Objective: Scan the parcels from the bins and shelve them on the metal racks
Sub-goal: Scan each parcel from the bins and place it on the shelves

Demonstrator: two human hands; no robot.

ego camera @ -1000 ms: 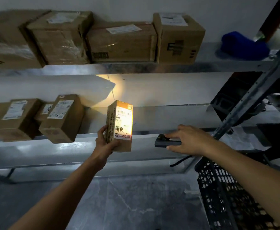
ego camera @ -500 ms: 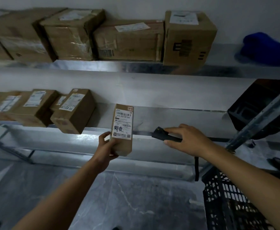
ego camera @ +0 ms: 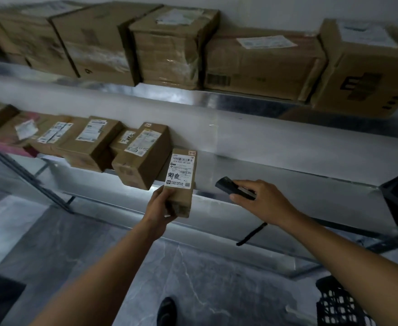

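Head view: my left hand (ego camera: 161, 208) grips the lower end of a small cardboard parcel (ego camera: 180, 182), fingers wrapped around its bottom and left edge, holding it up just in front of the lip of the middle shelf (ego camera: 287, 184) of the metal rack. My right hand (ego camera: 261, 201) is closed around a dark handheld scanner (ego camera: 234, 188), its nose aimed left toward the parcel, a wrist strap (ego camera: 252, 234) dangling below.

The parcel stands upright, long axis running bottom to top with a slight lean to the right, and its white shipping label (ego camera: 181, 170) faces me, barcode near the top. It sits just right of a tilted brown box (ego camera: 141, 156) that overhangs the shelf edge.

The risks, as I judge them: I hold the parcel only by its lower end, so a loose grip could let the top tip away and the parcel drop to the grey floor (ego camera: 193, 290). Sliding it in beside the overhanging box could nudge that box off the lip, since it already looks poorly seated. Set down on its narrow end, the parcel may topple; laid flat, it would rest more securely. The scanner strap hangs loose and could snag the shelf edge. A black crate (ego camera: 341, 304) sits at lower right, and a shoe (ego camera: 167, 309) shows on the floor below me.
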